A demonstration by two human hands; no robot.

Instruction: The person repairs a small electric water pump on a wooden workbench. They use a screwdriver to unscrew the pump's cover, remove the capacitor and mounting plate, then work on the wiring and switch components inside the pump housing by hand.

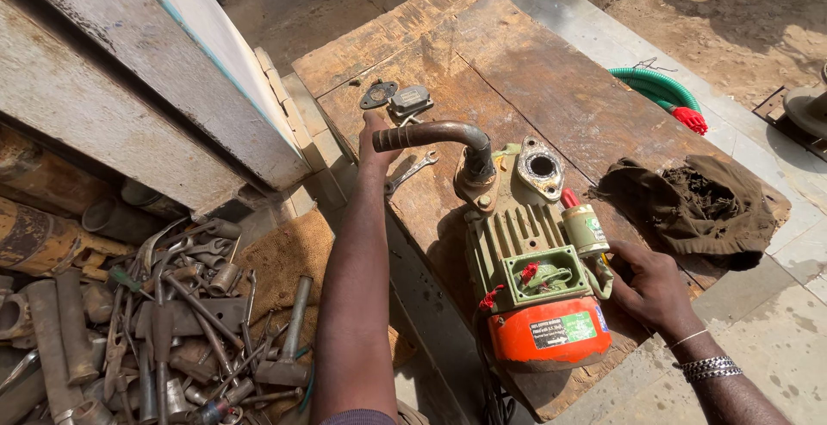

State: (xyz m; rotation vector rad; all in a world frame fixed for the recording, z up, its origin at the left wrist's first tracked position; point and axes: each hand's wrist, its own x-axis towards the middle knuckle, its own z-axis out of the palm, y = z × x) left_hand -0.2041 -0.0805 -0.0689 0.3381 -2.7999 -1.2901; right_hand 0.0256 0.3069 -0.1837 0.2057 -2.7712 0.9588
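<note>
Clearly heavy and rigid, the green cast-metal water pump with orange end cap (534, 283) lay on the worn wooden board (482, 55), the left hand (376, 145) gripping its bent rusty inlet pipe (431, 135), the right hand (650, 287) open against its side.

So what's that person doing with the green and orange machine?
A person has a green water pump with an orange end standing on a worn wooden board. Their left hand grips the bent rusty pipe bolted to the top of the pump, and their right hand steadies the pump's side. A spanner, a gasket and a dirty rag lie on the board. A pile of old tools sits on the ground to the left.
</note>
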